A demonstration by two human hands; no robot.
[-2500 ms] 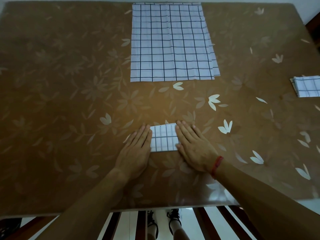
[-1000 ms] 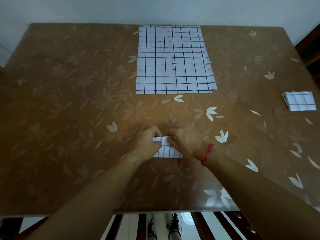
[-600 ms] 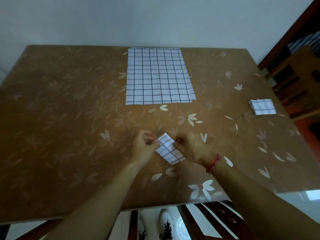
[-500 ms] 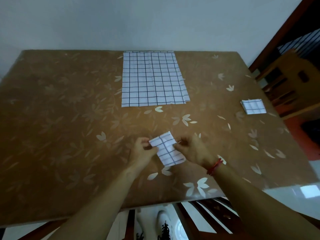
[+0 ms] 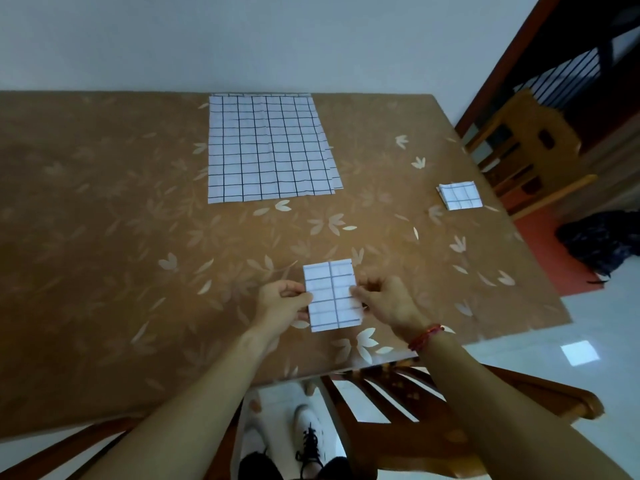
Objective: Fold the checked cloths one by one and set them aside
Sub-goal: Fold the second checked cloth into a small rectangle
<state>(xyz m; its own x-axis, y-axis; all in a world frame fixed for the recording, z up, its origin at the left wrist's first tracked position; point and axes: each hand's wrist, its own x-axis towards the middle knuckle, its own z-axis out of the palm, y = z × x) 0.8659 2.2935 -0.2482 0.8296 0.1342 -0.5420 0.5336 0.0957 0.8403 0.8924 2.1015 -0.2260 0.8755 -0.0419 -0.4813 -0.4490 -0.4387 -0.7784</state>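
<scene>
We grip the folded cloth at both sides, left hand and right hand each pinching an edge, near centre over the surface. Folding looks done; next: carry it right, onto the folded pile.

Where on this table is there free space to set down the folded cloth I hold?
The table is bare left of the flat cloth stack, and between that stack and the folded pile. Tightest by the pile at the right edge.
</scene>
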